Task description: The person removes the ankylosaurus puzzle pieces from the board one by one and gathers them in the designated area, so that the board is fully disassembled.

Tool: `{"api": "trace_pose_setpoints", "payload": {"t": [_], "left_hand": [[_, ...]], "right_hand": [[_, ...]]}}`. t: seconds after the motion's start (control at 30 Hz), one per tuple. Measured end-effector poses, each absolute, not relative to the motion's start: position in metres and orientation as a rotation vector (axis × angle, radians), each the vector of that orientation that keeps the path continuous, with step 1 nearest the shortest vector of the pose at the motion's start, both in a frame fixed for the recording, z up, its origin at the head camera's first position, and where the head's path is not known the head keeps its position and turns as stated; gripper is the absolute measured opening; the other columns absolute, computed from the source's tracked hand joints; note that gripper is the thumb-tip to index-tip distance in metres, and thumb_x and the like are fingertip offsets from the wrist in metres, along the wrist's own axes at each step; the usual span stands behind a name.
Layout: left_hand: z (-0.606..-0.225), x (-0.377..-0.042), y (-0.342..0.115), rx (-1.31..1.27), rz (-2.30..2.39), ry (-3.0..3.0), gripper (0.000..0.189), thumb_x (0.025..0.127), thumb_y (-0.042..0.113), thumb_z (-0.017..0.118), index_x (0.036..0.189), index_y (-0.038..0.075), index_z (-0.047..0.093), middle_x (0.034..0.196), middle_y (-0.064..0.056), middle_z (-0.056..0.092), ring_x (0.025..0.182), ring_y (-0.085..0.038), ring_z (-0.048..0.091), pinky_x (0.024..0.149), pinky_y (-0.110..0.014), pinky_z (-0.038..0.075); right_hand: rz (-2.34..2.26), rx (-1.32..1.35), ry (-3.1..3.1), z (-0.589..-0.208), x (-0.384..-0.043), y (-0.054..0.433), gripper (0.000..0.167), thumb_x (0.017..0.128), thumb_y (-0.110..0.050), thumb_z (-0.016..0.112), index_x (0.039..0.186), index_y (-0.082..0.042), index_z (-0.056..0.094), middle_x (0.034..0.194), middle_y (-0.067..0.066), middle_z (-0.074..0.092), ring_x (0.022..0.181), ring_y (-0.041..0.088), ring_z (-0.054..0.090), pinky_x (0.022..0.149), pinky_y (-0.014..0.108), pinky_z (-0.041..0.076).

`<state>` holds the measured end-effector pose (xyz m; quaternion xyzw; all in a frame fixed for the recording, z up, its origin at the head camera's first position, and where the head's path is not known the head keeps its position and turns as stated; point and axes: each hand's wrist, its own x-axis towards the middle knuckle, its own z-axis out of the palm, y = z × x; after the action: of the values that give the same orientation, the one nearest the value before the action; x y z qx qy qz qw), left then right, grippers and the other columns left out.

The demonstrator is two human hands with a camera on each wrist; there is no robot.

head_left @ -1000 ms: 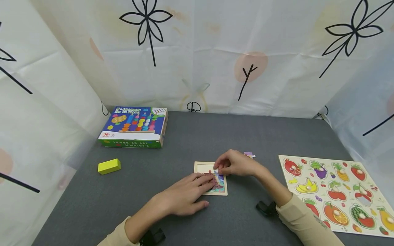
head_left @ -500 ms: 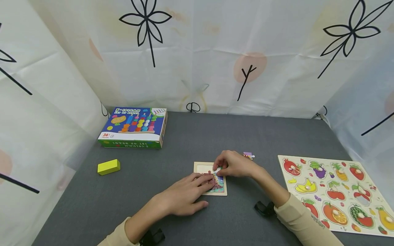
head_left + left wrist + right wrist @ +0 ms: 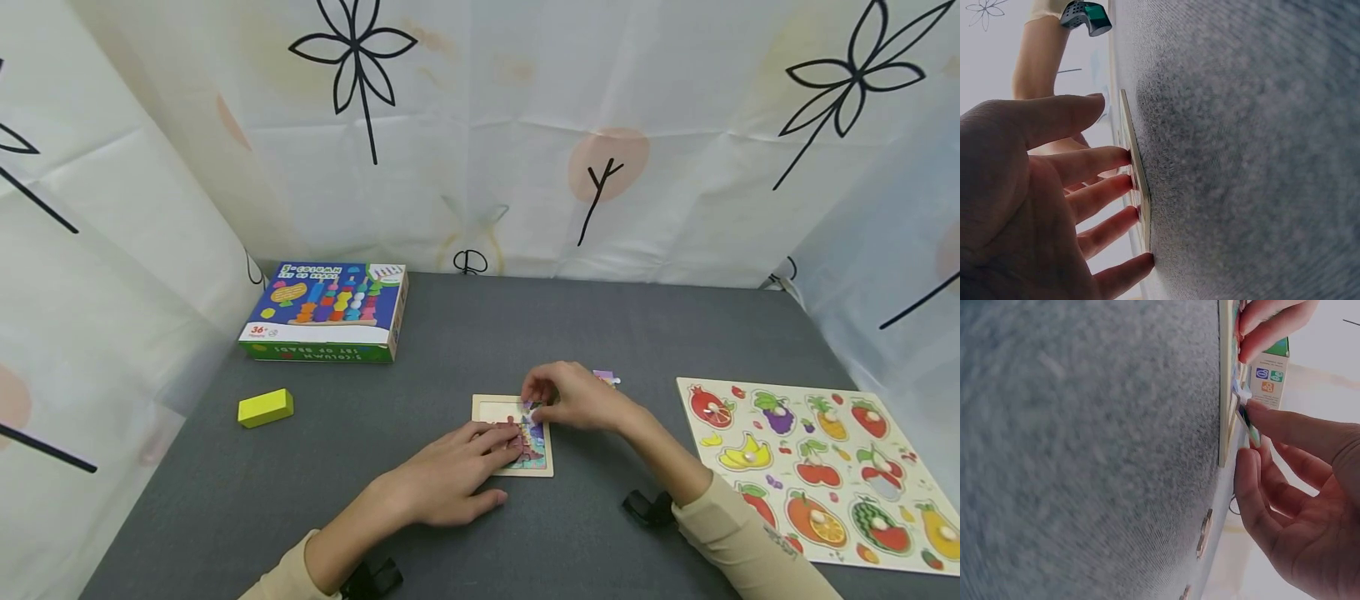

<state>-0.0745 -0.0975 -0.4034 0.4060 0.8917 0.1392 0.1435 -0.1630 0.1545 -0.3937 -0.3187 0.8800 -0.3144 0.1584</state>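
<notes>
A small wooden-framed jigsaw puzzle (image 3: 543,468) lies on the grey table in front of me, partly filled with coloured pieces. My left hand (image 3: 457,477) rests on its lower left part, fingers extended; in the left wrist view their tips touch the frame (image 3: 1141,178) and the pieces inside. My right hand (image 3: 576,397) pinches a puzzle piece (image 3: 1250,422) between thumb and fingers. That piece is tilted at the puzzle's upper right corner, its lower end against the puzzle. Whether it sits in the frame I cannot tell. Fingers hide much of the picture.
A loose puzzle piece (image 3: 606,377) lies just beyond my right hand; the right wrist view has another loose piece (image 3: 1185,592). A fruit peg board (image 3: 798,400) lies at the right. The bead-set box (image 3: 322,308) and a yellow block (image 3: 266,408) are at the left.
My right hand has stayed at the puzzle's upper right corner, its fingers shifting slightly upward with the piece. The left hand has kept its place on the puzzle.
</notes>
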Motion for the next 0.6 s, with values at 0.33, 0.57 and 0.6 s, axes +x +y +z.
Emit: {"api": "trace_pose_setpoints", "payload": {"t": [0.33,0.57,0.6], "left_hand": [[-0.404,-0.074,-0.098,1.162,0.394,2.575,0.065,0.109,0.037,0.064,0.167,0.018,0.044,0.177,0.003,0.038,0.160,-0.023,0.040,0.130,-0.047,0.038],[-0.403,-0.074,-0.098,1.147,0.400,2.568,0.065,0.109,0.037,0.065,0.168,0.019,0.043,0.177,0.004,0.038,0.159,-0.022,0.040,0.129,-0.048,0.039],[-0.403,-0.074,-0.098,1.146,0.401,2.568,0.065,0.109,0.037,0.065,0.168,0.019,0.043,0.177,0.004,0.038,0.160,-0.022,0.040,0.129,-0.048,0.039]], "right_hand": [[-1.011,-0.919,2.413,-0.392,-0.163,0.163,0.014,0.094,-0.002,0.081,0.107,-0.006,0.079,0.099,0.006,0.078,0.084,0.008,0.069,0.078,0.026,0.060],[-1.068,-0.911,2.349,-0.389,-0.163,0.176,0.017,0.097,-0.004,0.079,0.114,-0.005,0.078,0.103,0.008,0.078,0.085,0.012,0.070,0.078,0.029,0.061],[-1.074,-0.908,2.343,-0.387,-0.163,0.179,0.017,0.097,-0.005,0.079,0.114,-0.004,0.078,0.104,0.008,0.078,0.086,0.013,0.070,0.078,0.029,0.061]]}}
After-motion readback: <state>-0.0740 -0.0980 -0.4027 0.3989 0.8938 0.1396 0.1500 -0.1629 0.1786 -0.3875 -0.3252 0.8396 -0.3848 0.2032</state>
